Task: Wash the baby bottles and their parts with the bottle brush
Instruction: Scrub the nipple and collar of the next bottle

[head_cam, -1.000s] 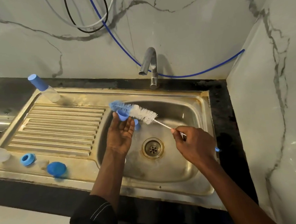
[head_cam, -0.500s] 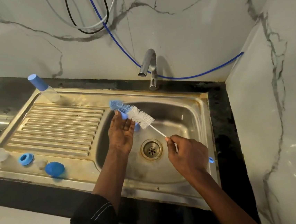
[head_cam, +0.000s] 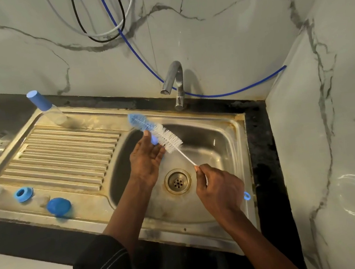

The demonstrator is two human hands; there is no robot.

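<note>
Over the sink [head_cam: 213, 115] — left hand [head_cam: 146, 159] pinches a blue part [head_cam: 154, 139], right hand [head_cam: 221, 188] grips the bottle brush [head_cam: 169, 139].

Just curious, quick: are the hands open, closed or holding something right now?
Left hand: closed, pinching a small blue part at its fingertips.
Right hand: closed, gripping the bottle brush by its thin handle.

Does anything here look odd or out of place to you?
Nothing is spilled or broken. Still, loose cables loop down the wall right above the tap, an odd spot beside water, and brownish stains mark the sink rim. No water runs from the tap.
</note>
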